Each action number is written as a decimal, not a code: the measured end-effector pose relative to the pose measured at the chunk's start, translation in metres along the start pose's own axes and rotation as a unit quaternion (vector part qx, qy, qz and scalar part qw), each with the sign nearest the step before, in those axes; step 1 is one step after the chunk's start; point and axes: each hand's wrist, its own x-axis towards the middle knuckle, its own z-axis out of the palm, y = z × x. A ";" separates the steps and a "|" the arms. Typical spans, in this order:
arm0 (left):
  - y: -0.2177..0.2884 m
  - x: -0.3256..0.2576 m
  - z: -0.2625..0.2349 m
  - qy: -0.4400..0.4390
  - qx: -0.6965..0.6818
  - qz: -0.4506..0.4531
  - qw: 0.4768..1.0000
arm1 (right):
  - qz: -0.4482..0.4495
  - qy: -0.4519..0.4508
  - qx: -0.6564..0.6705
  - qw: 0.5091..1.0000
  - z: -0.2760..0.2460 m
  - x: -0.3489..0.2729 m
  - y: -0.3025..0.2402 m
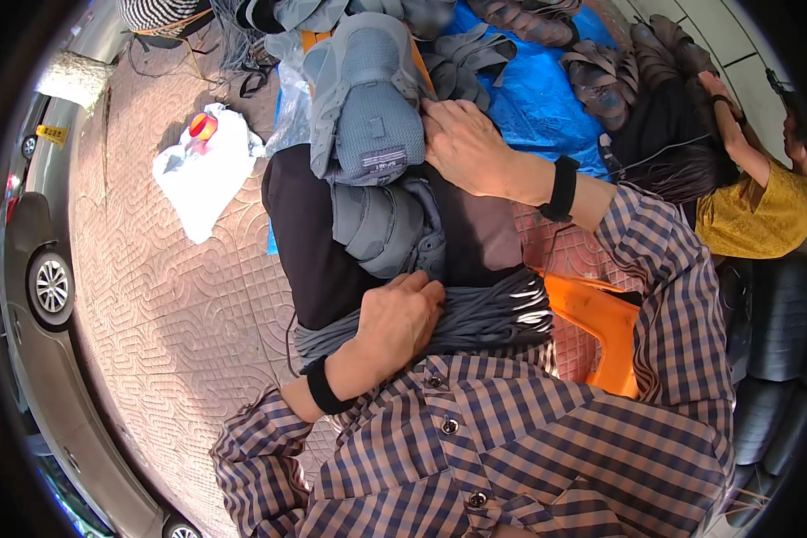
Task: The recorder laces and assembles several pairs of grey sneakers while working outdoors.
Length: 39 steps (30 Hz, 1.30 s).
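Observation:
A grey-blue shoe upper (366, 112) with a mesh tongue and a dark label lies over my knees. My right hand (468, 148) is closed at its right edge, the fingertips partly hidden behind it. Nearer to me, a second grey shoe upper (377, 229) rests in my lap between my dark-clothed thighs. Across my lap runs a thick bundle of grey laces (493, 314) with pale ends on the right. On the bundle, just below the second upper, my left hand (394, 314) is closed with its fingers curled down; its fingertips are partly hidden.
More grey and brown uppers (601, 81) are heaped on a blue sheet (542, 112) ahead. A white plastic bag (206, 175) lies on the paving at left. Beside my right hip is an orange stool (601, 327). A person in yellow (753, 211) works at far right; cars (58, 359) stand at left.

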 end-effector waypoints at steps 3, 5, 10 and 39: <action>-0.004 0.003 -0.004 0.028 -0.004 -0.030 0.999 | 0.025 -0.004 0.044 0.999 -0.002 0.001 -0.001; -0.007 0.001 -0.002 -0.007 -0.035 -0.040 0.999 | 0.044 -0.042 0.086 0.995 -0.007 0.005 -0.001; -0.003 0.003 0.005 -0.020 -0.072 -0.048 0.996 | 0.028 0.001 0.063 0.998 -0.012 -0.003 0.005; -0.223 -0.053 -0.149 0.535 -0.324 -0.239 0.743 | 0.279 0.049 0.865 0.414 -0.160 0.036 0.115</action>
